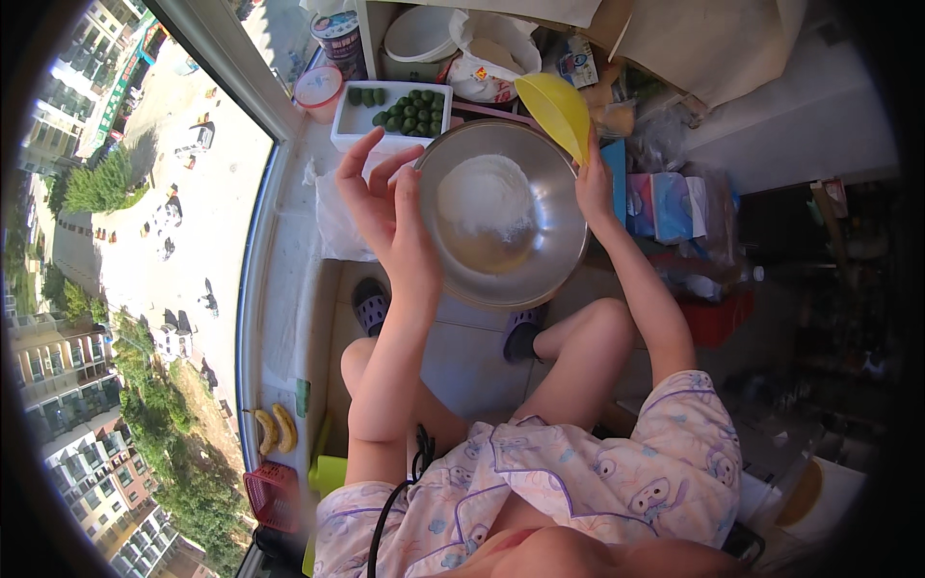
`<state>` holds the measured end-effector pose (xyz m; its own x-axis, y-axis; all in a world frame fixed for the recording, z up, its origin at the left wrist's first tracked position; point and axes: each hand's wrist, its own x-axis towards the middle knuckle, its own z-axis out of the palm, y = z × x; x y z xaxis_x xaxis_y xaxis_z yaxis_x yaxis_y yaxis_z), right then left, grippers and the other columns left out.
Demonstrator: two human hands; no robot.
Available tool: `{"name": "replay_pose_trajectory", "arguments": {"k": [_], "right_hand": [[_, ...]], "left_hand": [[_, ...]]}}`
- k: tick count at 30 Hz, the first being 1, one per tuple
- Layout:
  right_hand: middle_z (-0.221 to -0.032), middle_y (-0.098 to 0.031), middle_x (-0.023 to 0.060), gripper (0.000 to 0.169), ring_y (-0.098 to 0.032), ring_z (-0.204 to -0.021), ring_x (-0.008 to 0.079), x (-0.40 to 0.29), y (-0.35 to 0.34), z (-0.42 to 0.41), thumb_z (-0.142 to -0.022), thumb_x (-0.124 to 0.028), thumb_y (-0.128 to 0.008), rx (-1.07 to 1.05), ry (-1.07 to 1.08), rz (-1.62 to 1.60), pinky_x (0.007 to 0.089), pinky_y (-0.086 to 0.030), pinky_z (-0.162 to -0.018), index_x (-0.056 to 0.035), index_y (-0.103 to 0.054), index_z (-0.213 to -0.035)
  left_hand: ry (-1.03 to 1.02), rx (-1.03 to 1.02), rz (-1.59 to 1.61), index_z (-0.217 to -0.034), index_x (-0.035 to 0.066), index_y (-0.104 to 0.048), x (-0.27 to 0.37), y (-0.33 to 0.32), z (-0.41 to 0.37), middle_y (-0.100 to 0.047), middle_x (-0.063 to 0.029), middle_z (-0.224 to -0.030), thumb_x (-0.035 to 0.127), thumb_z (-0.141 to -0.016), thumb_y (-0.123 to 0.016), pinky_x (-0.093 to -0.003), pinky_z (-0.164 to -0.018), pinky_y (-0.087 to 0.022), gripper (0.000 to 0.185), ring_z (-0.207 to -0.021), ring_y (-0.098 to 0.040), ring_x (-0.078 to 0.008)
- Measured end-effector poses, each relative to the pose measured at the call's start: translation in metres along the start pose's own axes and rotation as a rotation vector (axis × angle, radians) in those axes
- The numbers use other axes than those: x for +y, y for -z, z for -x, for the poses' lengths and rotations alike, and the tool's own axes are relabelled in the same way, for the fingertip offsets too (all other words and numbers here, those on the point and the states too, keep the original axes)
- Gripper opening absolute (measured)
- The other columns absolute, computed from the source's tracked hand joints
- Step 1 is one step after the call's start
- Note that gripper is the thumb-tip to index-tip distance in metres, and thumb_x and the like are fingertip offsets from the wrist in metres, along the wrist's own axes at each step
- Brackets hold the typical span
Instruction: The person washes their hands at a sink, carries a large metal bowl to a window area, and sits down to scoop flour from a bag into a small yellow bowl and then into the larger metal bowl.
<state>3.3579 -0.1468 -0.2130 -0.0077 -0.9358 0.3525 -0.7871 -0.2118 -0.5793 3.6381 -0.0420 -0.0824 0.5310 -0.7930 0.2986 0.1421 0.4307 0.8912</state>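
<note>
Before me is a wide stainless steel mixing bowl (564,238), with a heap of white powder (485,191) in its bottom. My right hand (595,186) holds a yellow plastic bowl (555,108) by its edge, tilted on its side above the far right rim of the steel one. At the left rim my left hand (390,209) is raised, fingers apart and curved, with nothing seen in them. Its thumb side overlaps the rim in view; whether it touches I cannot tell. Behind stands an open bag of white powder (495,68).
A white foam tray (347,130) of small dark-green balls (415,114) stands behind my left hand. Nearby are a lidded tub (319,87) and a white bucket (421,35). Tissue packs (668,206) lie right. Bananas (274,428) and a red basket (273,497) line the windowsill.
</note>
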Motion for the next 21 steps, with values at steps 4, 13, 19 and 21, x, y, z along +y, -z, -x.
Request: {"name": "replay_pose_trajectory", "arguments": {"k": [4,13,19,21], "right_hand": [[-0.107,-0.06,0.0238,0.064,-0.063,-0.088,0.0366,-0.027,-0.012,-0.093,-0.085,0.005,-0.039,0.025,0.265,0.279,0.0428,-0.051,-0.075,-0.0108,-0.022,-0.145],[-0.099,-0.066,0.0182,0.032,-0.066,-0.094,0.0313,-0.029,-0.14,-0.246,-0.091,-0.012,-0.037,-0.27,0.021,0.808,0.0404,-0.054,-0.076,-0.004,-0.067,-0.099],[-0.094,-0.067,0.0143,0.026,-0.067,-0.085,0.0297,0.049,-0.223,-0.297,-0.09,-0.013,-0.043,-0.146,0.169,0.906,0.0394,-0.054,-0.07,-0.0041,-0.068,-0.09],[-0.095,-0.067,0.0138,0.024,-0.067,-0.085,0.0282,0.076,-0.231,-0.314,-0.09,-0.013,-0.044,-0.155,0.126,1.015,0.0398,-0.054,-0.07,-0.0048,-0.066,-0.093]], "left_hand": [[0.189,0.094,-0.033,-0.123,0.002,-0.04,-0.04,0.01,0.009,-0.044,-0.0128,-0.129,0.008,-0.09,-0.049,-0.0294,-0.083,-0.044,0.035,-0.102,-0.058,-0.0185],[0.26,0.169,-0.03,-0.12,0.003,-0.043,-0.048,0.03,-0.007,-0.049,-0.0087,-0.124,0.008,-0.09,-0.05,-0.0294,-0.082,-0.043,0.031,-0.098,-0.058,-0.0154],[0.198,0.13,-0.076,-0.115,0.004,-0.047,-0.053,0.038,-0.011,-0.051,-0.0047,-0.117,0.004,-0.088,-0.049,-0.0288,-0.082,-0.043,0.027,-0.096,-0.056,-0.0131],[0.159,0.085,-0.109,-0.113,0.004,-0.048,-0.05,0.041,-0.013,-0.052,-0.0051,-0.117,0.003,-0.087,-0.049,-0.0298,-0.082,-0.043,0.026,-0.096,-0.057,-0.0147]]}}
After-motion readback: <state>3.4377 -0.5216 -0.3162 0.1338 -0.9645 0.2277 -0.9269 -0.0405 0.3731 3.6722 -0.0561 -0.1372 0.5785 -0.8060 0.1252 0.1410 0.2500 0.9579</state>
